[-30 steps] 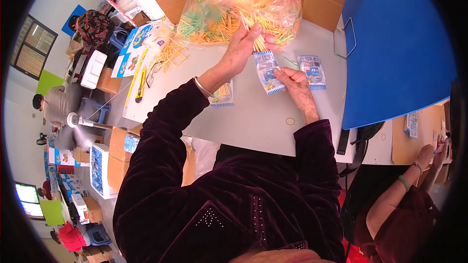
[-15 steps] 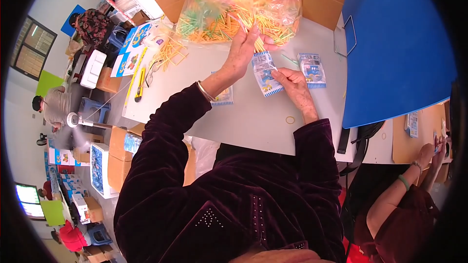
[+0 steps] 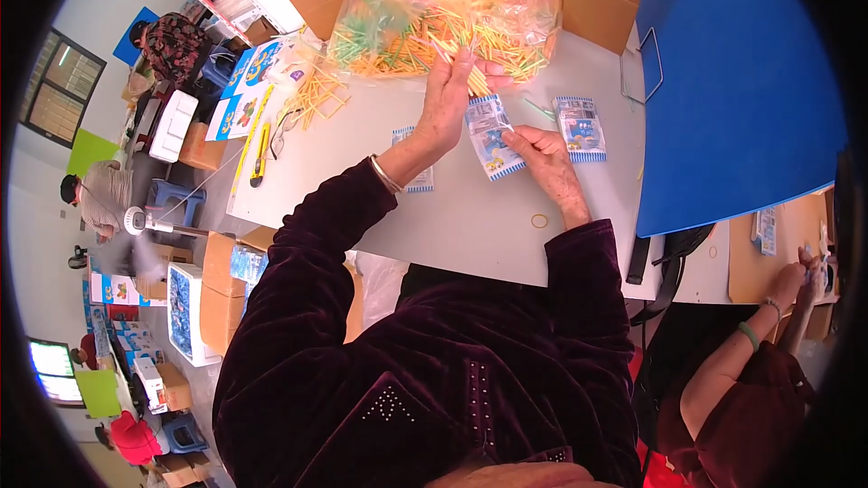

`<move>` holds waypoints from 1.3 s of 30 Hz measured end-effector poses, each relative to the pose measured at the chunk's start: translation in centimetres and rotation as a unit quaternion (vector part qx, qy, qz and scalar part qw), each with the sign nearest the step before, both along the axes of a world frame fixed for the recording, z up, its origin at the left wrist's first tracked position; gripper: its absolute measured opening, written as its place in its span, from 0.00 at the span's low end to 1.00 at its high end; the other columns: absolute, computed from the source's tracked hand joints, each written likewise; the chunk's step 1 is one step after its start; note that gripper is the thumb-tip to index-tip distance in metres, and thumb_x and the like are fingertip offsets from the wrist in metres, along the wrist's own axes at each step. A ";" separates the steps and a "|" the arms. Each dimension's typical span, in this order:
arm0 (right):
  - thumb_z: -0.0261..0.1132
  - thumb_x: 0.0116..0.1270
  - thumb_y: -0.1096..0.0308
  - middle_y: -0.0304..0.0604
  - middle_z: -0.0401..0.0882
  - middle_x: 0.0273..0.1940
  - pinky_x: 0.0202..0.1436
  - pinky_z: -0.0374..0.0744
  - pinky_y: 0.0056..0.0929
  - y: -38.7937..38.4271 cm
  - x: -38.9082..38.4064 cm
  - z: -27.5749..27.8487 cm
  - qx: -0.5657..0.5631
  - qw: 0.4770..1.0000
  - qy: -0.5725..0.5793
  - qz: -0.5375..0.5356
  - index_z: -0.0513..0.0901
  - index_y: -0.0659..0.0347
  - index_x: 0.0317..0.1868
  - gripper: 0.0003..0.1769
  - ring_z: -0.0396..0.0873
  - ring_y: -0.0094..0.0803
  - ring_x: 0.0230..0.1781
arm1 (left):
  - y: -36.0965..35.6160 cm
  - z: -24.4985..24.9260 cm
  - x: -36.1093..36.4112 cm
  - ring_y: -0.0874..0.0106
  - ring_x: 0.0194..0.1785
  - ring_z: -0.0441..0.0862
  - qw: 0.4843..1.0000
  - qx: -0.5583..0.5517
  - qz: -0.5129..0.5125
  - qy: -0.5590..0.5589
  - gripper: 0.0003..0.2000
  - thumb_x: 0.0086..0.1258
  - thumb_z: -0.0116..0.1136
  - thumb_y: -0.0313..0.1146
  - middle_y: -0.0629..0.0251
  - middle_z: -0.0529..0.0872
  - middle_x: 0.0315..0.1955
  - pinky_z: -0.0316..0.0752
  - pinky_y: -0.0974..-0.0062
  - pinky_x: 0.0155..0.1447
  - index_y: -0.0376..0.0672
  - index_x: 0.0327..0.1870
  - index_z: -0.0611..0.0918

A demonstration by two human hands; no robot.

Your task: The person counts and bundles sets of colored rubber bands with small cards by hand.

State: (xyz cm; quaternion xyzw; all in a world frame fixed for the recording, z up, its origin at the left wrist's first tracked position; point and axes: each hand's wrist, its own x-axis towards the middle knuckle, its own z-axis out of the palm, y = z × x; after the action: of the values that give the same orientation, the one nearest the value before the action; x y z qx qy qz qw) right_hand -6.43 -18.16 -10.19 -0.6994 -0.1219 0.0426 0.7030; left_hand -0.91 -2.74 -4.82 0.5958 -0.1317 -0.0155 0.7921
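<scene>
My left hand (image 3: 445,104) is closed around a small bundle of thin yellow-orange sticks (image 3: 476,83), whose lower ends point at the top edge of a packet. That blue-and-white clear packet (image 3: 489,140) is pinched along its right side between the thumb and fingers of my right hand (image 3: 548,167). Just right of it lies a similar packet (image 3: 580,129) on the table. Another packet (image 3: 420,176) is partly hidden under my left wrist. Beyond my hands, a big clear plastic bag (image 3: 443,14) spills loose yellow, orange and green sticks.
Cardboard flaps (image 3: 604,0) flank the bag. At left lie loose sticks (image 3: 321,99), glasses (image 3: 282,131) and a yellow cutter (image 3: 260,154). A rubber band (image 3: 540,220) rests near the table's front edge. A blue panel (image 3: 732,99) borders the right; beyond it a co-worker's hands (image 3: 800,276) are busy.
The stick bundle in my left hand has shifted slightly up, away from the packet's top edge, and my left wrist has turned a little. My right hand and its packet stay nearly still.
</scene>
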 end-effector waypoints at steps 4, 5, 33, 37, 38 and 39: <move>0.59 0.65 0.65 0.31 0.78 0.28 0.36 0.69 0.14 -0.2 0.0 0.3 -0.014 1.000 0.012 -0.012 0.81 0.68 0.40 0.13 0.70 0.13 0.29 | -0.2 0.1 -0.5 0.66 0.42 0.81 1.000 -0.005 -0.009 -0.017 0.17 0.75 0.33 0.39 0.59 0.81 0.35 0.75 0.72 0.46 0.35 0.41 0.72; 0.59 0.65 0.65 0.31 0.78 0.28 0.36 0.69 0.14 -0.2 -0.1 0.4 -0.014 1.000 0.013 -0.012 0.81 0.68 0.40 0.13 0.70 0.13 0.29 | -0.2 0.2 -0.7 0.66 0.42 0.81 1.000 0.001 -0.001 -0.018 0.17 0.75 0.33 0.40 0.59 0.81 0.35 0.75 0.73 0.46 0.34 0.41 0.73; 0.60 0.63 0.68 0.31 0.77 0.28 0.33 0.69 0.14 -0.1 0.3 -0.1 0.031 0.998 0.047 0.022 0.80 0.68 0.39 0.10 0.69 0.13 0.28 | 0.3 -0.4 -0.6 0.69 0.40 0.82 1.000 0.004 0.000 -0.022 0.20 0.74 0.33 0.44 0.60 0.80 0.33 0.76 0.73 0.43 0.35 0.38 0.74; 0.60 0.64 0.68 0.31 0.78 0.28 0.33 0.68 0.13 -0.3 0.3 -0.1 0.009 0.999 0.041 0.016 0.80 0.68 0.37 0.10 0.69 0.13 0.28 | 0.6 -0.4 -0.6 0.68 0.39 0.82 1.000 0.005 -0.002 -0.016 0.19 0.75 0.33 0.42 0.59 0.80 0.34 0.76 0.72 0.45 0.36 0.38 0.73; 0.60 0.64 0.68 0.31 0.78 0.28 0.33 0.68 0.13 -0.3 0.3 0.0 0.008 0.999 0.042 0.019 0.80 0.68 0.37 0.10 0.69 0.13 0.28 | 0.6 -0.2 -0.6 0.68 0.39 0.82 1.000 -0.005 0.004 -0.027 0.18 0.75 0.33 0.42 0.59 0.80 0.34 0.76 0.71 0.45 0.36 0.38 0.72; 0.60 0.63 0.68 0.30 0.76 0.26 0.31 0.68 0.15 -0.3 0.2 0.0 -0.006 0.999 0.035 0.005 0.80 0.68 0.35 0.10 0.68 0.13 0.26 | 0.7 0.0 -0.6 0.67 0.39 0.82 0.999 -0.015 0.010 -0.038 0.17 0.75 0.33 0.42 0.59 0.80 0.34 0.77 0.71 0.46 0.36 0.38 0.72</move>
State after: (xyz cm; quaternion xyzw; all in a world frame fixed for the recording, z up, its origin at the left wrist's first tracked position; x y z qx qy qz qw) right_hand -6.21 -18.48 -10.17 -0.7012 -0.1008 0.0713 0.7022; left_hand -1.49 -2.01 -4.86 0.5855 -0.1557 0.0174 0.7954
